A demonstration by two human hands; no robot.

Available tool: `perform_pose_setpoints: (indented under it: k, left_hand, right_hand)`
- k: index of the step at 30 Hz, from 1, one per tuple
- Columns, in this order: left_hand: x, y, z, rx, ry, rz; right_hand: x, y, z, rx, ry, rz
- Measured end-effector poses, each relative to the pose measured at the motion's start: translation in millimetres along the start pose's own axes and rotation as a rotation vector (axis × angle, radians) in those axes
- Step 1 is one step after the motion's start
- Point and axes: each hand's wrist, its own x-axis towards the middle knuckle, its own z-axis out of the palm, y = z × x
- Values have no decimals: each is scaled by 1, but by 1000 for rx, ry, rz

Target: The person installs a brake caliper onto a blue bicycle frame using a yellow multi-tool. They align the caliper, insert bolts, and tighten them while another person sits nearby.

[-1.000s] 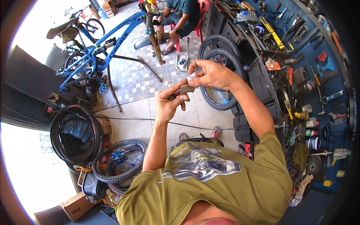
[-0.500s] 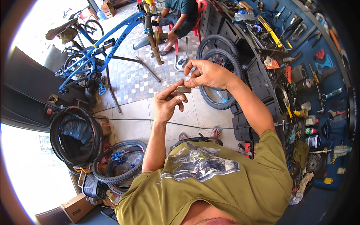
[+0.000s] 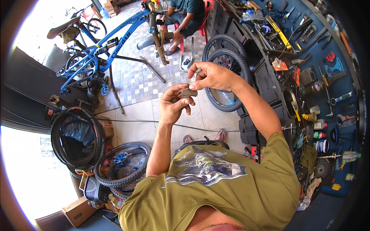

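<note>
At the centre of the view, my left hand (image 3: 173,104) grips a small brown-grey curved block (image 3: 189,92) between its fingers, its other fingers curled below the piece. My right hand (image 3: 211,79) reaches over from the right, thumb and a bent finger pinched at the upper edge of that same block, its index finger crooked above. The two hands nearly meet around the piece, at chest height over the tiled floor. The exact fingertip contacts are partly hidden.
A blue bike frame (image 3: 119,46) on a stand fills the upper left. A seated person (image 3: 183,19) is beyond it. Wheels (image 3: 223,104) lean by black drawers at right, beside a tool board (image 3: 337,77). Tyres (image 3: 61,138), more wheels (image 3: 127,181) and a cardboard box (image 3: 75,211) lie left. A cable (image 3: 146,121) crosses the floor.
Both hands have shifted slightly left with the small block between them. The block has turned slightly and lies more level. My grip on it looks much the same.
</note>
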Motion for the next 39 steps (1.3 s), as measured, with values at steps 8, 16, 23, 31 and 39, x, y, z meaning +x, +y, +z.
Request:
perform_pose_setpoints:
  k: [8,16,23,31,39]
  left_hand:
    - [2,2,3,1,31,-14]
    - [10,0,4,-366,322,-48]
    - [18,-6,10,-437,246,1]
    - [19,-9,3,-270,124,1]
    - [15,-11,4,-366,207,-65]
  right_hand:
    - [-8,-1,-3,137,200,-123]
    - [-32,26,62,-146,634,-411]
    - [-21,63,94,121,500,-253]
    - [-14,74,83,452,319,-33]
    - [-6,88,79,771,207,117]
